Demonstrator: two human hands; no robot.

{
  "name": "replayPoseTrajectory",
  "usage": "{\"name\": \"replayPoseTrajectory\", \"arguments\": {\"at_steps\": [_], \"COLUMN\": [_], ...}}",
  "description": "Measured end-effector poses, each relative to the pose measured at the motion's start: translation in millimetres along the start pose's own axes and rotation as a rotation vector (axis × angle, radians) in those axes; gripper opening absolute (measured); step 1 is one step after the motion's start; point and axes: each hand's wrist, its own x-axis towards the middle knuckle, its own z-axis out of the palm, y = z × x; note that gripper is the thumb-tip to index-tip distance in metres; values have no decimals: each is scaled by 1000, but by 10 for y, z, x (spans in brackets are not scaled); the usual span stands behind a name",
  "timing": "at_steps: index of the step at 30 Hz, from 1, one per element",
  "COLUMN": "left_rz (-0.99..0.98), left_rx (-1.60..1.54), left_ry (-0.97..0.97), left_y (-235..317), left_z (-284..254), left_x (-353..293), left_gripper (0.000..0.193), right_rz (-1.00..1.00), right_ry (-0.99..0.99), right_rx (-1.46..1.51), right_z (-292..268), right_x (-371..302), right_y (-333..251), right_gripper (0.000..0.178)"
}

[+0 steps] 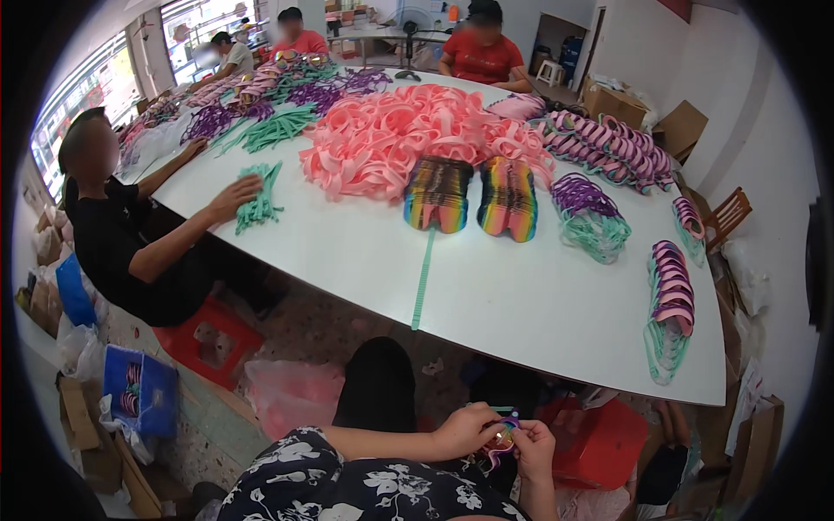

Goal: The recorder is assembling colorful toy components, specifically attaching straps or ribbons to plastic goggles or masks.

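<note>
Above my lap, just below the table's near edge, my left hand (467,431) and my right hand (533,446) are pinched together on a small goggle-like piece (499,439). It has a shiny orange-yellow surface and a purple edge, and a bit of green strap shows by my left fingers. Its far side is hidden by my fingers. On the table ahead stand two stacks of rainbow-coloured lenses (508,201), backed by a big heap of pink bands (382,130). A green strip (423,282) runs from the stacks to the near edge.
Bundled goggles with purple and green straps (671,291) lie along the white table's (539,304) right side. At left, a co-worker in black rests a hand on green straps (261,204). Red stools (208,343), a blue crate (139,391) and cardboard boxes (615,104) stand around.
</note>
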Motion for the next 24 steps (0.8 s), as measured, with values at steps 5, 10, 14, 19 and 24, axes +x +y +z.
{"name": "replayPoseTrajectory", "arguments": {"at_steps": [5, 10, 14, 19, 24], "left_rz": [17, 17, 13, -94, -90], "left_rx": [3, 121, 92, 45, -123], "left_ry": [67, 35, 9, 80, 155], "left_y": [195, 162, 101, 101, -101], "left_z": [-3, 16, 94, 4, 50], "left_x": [-103, -173, -145, -239, -238], "left_gripper": [20, 24, 24, 23, 22], "right_rz": [-16, -36, -57, -32, -32], "right_ry": [4, 4, 4, -90, -122], "right_rx": [-39, -44, -122, -260, -269], "right_z": [-29, 5, -56, -151, -38], "right_x": [-60, -87, -22, 93, 73], "right_y": [18, -4, 86, 228, 115], "right_gripper": [12, 12, 12, 26, 23]}}
